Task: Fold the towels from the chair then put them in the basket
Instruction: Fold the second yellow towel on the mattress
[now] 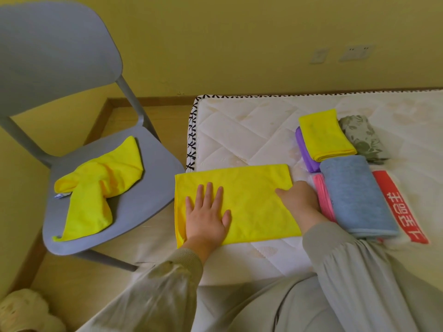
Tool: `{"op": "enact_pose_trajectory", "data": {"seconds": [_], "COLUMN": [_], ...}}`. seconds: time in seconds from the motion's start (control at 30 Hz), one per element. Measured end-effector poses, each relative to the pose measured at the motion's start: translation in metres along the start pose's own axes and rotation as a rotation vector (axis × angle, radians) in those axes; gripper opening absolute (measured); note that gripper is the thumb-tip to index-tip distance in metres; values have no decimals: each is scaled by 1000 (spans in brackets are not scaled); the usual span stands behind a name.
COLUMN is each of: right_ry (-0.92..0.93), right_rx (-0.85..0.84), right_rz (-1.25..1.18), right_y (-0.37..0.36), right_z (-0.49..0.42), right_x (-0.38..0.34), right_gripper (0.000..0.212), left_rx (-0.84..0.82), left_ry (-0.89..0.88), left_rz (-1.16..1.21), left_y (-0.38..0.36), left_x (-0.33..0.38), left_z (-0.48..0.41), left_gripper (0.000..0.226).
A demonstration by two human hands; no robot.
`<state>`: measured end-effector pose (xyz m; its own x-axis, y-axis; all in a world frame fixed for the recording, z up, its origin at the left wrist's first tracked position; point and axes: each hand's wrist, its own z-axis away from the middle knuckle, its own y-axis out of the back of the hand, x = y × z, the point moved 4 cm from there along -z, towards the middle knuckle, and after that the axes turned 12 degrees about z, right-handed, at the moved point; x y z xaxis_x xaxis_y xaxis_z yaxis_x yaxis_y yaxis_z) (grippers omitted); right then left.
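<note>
A yellow towel (249, 190), folded into a flat rectangle, lies on the white mattress (239, 130) near its left edge. My left hand (207, 216) presses flat on its left half with fingers spread. My right hand (299, 200) rests at the towel's right edge, its fingers curled at the cloth; whether they pinch it is hidden. A second yellow towel (100, 188) lies crumpled on the seat of the grey chair (148, 188) to the left. No basket is in view.
Folded towels are stacked at the right on the mattress: yellow (323, 135) over purple (304, 149), blue (354, 195) over pink (323, 197), a floral one (364, 137), and a white one with a red band (398, 207). A fluffy cream object (24, 312) sits on the floor.
</note>
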<state>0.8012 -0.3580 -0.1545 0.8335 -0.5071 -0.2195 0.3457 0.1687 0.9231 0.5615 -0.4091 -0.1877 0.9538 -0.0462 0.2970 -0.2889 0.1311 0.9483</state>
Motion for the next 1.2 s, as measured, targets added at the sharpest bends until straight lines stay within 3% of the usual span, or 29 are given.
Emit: {"op": "enact_pose_trajectory", "data": {"seconds": [0.13, 0.27, 0.37, 0.47, 0.6, 0.73, 0.9, 1.0, 1.07, 1.2], "right_ry": [56, 113, 199, 291, 507, 736, 957, 1014, 1051, 1092], "right_rx": [34, 8, -24, -82, -116, -126, -73, -15, 36, 95], "right_rz": [-82, -469, -657, -795, -747, -588, -212, -96, -83, -227], "right_y": [2, 23, 45, 70, 117, 169, 229, 254, 267, 289], "right_z": [7, 17, 33, 58, 99, 146, 204, 233, 251, 280], "right_x": [-3, -19, -37, -57, -88, -114, -135, -141, -142, -142], "right_gripper": [27, 9, 17, 35, 31, 27, 29, 20, 17, 26], "left_rx": [-104, -260, -313, -219, -37, 39, -55, -91, -17, 132], "left_ry": [-11, -31, 18, 94, 50, 34, -20, -78, -108, -108], "left_rz": [41, 124, 344, 737, 881, 1026, 1287, 1309, 1293, 1327], "left_y": [1, 19, 42, 78, 150, 218, 286, 314, 331, 356], "left_x": [-2, -6, -5, 7, 22, 28, 39, 48, 54, 61], "left_z": [-4, -4, 6, 17, 28, 41, 74, 98, 113, 136], "left_gripper": [68, 72, 71, 67, 63, 68, 86, 63, 37, 18]}}
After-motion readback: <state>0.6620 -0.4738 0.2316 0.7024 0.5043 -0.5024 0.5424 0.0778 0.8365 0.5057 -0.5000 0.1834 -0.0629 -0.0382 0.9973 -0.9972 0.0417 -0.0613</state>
